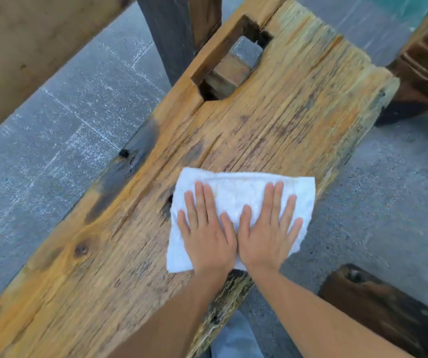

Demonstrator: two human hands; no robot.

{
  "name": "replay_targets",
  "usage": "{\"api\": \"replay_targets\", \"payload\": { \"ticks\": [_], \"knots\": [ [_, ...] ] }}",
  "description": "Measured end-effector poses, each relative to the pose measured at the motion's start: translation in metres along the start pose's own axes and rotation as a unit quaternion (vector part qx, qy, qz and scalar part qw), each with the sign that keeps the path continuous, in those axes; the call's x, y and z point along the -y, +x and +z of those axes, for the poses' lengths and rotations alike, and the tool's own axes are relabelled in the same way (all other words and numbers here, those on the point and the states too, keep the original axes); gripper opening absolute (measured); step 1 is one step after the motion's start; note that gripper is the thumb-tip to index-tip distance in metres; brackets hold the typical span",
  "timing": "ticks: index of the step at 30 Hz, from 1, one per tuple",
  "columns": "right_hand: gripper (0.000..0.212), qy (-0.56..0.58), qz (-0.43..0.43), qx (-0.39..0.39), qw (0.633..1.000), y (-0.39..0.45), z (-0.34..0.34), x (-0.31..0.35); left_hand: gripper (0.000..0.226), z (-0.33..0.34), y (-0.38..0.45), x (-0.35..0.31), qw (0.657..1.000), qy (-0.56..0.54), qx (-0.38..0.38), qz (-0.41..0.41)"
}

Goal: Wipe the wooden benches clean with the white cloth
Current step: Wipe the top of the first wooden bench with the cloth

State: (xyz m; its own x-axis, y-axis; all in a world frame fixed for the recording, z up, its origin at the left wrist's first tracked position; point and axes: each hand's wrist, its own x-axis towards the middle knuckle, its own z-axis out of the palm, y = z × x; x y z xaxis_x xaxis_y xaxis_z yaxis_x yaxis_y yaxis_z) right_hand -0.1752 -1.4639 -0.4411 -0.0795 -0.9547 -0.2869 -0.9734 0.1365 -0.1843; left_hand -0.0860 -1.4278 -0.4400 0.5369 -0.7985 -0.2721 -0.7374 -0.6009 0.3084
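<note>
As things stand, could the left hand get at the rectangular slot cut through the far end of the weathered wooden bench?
Probably yes. Bare plank lies between the left hand, flat on the white cloth, and the rectangular slot in the weathered wooden bench.

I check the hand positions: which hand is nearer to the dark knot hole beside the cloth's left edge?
Left. The left hand presses flat on the white cloth on the side of the knot hole; the right hand presses on the cloth's other half, farther away.
</note>
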Motion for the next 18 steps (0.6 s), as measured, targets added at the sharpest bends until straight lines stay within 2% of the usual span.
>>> {"api": "replay_targets", "payload": {
  "ticks": [3,6,9,13,16,18],
  "knots": [
    [0.064,0.043,0.055,0.043,0.997,0.007,-0.008,0.011,0.065,-0.003,-0.005,-0.001,0.999,0.018,0.026,0.009],
    [0.063,0.073,0.122,0.046,0.989,0.032,-0.016,0.030,0.064,-0.010,0.022,-0.007,0.996,0.020,0.073,0.038],
    [0.061,0.073,0.148,-0.004,0.986,0.089,-0.024,0.030,0.065,-0.012,0.073,-0.039,0.991,0.011,0.086,0.099],
    [0.063,0.034,0.159,-0.105,0.981,0.214,-0.042,0.022,0.066,0.002,0.161,-0.119,0.988,-0.024,0.062,0.141],
    [0.067,0.029,0.164,-0.141,0.976,0.301,-0.052,0.028,0.068,0.013,0.235,-0.183,0.989,-0.002,0.038,0.140],
    [0.067,0.018,0.189,-0.169,0.967,0.340,-0.065,0.034,0.068,0.013,0.277,-0.213,0.985,0.029,0.012,0.170]
  ]
}}
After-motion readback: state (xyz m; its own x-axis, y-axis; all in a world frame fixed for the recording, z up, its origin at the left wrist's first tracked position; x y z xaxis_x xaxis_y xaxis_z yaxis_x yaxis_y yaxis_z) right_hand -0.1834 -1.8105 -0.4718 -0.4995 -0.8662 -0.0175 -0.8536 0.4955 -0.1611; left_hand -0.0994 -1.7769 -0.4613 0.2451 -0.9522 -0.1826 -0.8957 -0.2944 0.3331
